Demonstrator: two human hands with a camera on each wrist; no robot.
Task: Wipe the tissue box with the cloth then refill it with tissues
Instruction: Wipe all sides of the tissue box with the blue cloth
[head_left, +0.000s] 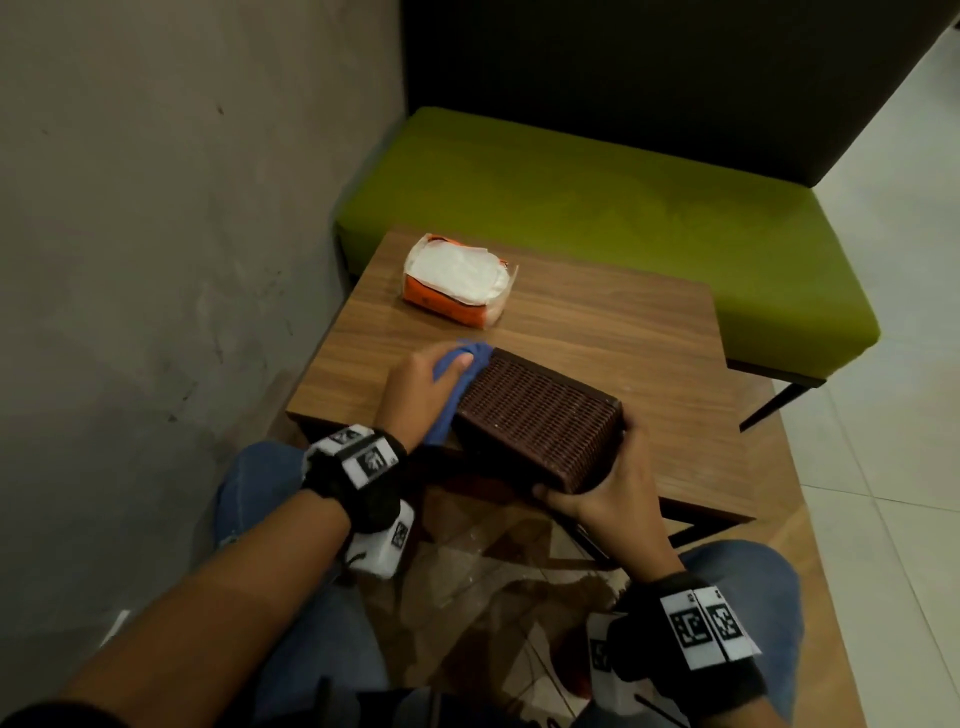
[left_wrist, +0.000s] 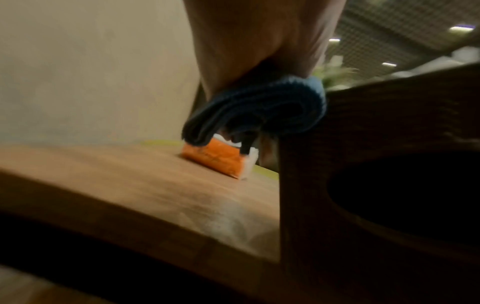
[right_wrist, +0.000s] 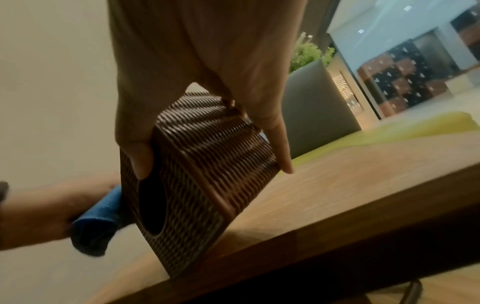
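A dark brown woven tissue box (head_left: 540, 418) (right_wrist: 202, 176) is tilted on its side over the near edge of the wooden table (head_left: 623, 332). My right hand (head_left: 597, 491) grips its near end, thumb and fingers on opposite faces. The oval slot (right_wrist: 152, 205) faces left. My left hand (head_left: 426, 389) holds a folded blue cloth (head_left: 460, 384) (left_wrist: 259, 109) against the box's left face. A pack of white tissues in an orange wrapper (head_left: 457, 280) (left_wrist: 215, 158) lies at the table's far left.
A grey wall (head_left: 156, 208) runs along the left. Beyond the table stands a green bench seat (head_left: 597, 197) with a dark back. My knees in jeans (head_left: 249, 483) sit below the table's near edge. White tiled floor (head_left: 893, 364) lies at the right.
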